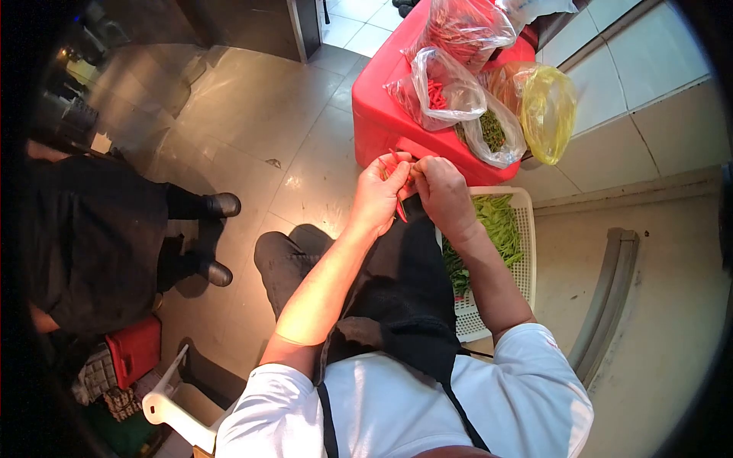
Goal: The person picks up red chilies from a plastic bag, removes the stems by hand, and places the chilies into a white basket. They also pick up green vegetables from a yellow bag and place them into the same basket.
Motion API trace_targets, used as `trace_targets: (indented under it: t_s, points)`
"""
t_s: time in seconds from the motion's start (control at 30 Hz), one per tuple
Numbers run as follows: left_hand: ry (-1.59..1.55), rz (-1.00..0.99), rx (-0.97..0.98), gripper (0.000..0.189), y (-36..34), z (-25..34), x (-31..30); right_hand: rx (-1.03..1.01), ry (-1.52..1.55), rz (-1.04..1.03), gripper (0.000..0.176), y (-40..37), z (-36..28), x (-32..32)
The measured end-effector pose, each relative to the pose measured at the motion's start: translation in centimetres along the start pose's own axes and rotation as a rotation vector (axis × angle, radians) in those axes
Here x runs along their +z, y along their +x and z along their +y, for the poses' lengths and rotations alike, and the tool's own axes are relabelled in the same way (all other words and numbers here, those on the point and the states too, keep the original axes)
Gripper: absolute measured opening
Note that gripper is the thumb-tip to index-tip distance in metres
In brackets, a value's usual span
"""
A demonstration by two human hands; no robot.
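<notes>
My left hand (374,197) is closed around a slim red chili pepper (402,211), whose lower end sticks out below the fingers. Close beside it, my right hand (445,197) has thumb and fingers pinched together near the chili's upper part. What sits in that pinch is too small to make out. Just beyond both hands stands a red plastic box (374,95). On it lie an open clear bag (464,98) with red chilies inside, a fuller bag of red chilies (463,30), and a clear bag (513,149) holding green bits.
A white perforated basket (527,263) of green vegetables (496,221) stands by my right forearm. A yellow bag (557,114) hangs at the box's right edge, near the tiled wall (611,160). At left, another person in black shoes (221,204) is on the floor (252,107).
</notes>
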State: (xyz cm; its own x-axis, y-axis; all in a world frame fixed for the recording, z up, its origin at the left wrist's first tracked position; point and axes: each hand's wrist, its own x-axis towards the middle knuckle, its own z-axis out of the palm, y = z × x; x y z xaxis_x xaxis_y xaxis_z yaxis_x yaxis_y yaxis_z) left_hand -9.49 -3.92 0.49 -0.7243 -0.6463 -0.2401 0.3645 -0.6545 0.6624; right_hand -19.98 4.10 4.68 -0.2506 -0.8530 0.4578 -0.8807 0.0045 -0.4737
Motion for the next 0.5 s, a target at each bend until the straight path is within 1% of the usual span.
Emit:
trace_targets:
  t_s: [0.1, 0.13, 0.23, 0.3, 0.33, 0.4, 0.43, 0.47, 0.5]
  points:
    - [-0.045, 0.010, -0.066, 0.014, -0.2, 0.7, 0.2, 0.026, 0.129, 0.019, 0.010, -0.1, 0.0, -0.2]
    - [-0.067, 0.022, -0.097, 0.013, -0.2, 1.0, 0.3, 0.077, 0.190, 0.022, 0.009, -0.2, 0.0, -0.3]
    - [-0.241, -0.055, -0.251, 0.016, 0.3, 1.1, -0.4, 0.227, 0.410, 0.014, 0.009, -0.6, 0.2, -0.4]
    - [-0.331, -0.012, -0.289, 0.015, 0.6, 0.5, -1.1, 0.330, 0.600, -0.012, 0.009, -0.9, 0.7, -0.7]
    - [-0.374, 0.005, -0.310, 0.015, 0.9, 0.3, -1.2, 0.301, 0.565, 0.052, 0.009, -0.8, 1.0, -1.1]
    - [-0.360, 0.035, -0.318, 0.016, 0.6, 0.4, -1.2, 0.252, 0.475, 0.191, 0.010, -0.4, 2.3, -2.6]
    - [-0.355, 0.053, -0.322, 0.017, 0.5, 0.5, -1.1, 0.301, 0.296, 0.312, 0.009, 0.1, 3.7, -3.4]
    - [-0.358, 0.024, -0.308, 0.018, 0.6, 0.5, -1.1, 0.422, 0.280, 0.339, 0.009, 0.7, 5.2, -4.5]
    - [-0.361, 0.000, -0.289, 0.019, 0.7, 0.6, -1.2, 0.441, 0.055, 0.403, 0.012, 1.1, 7.5, -5.0]
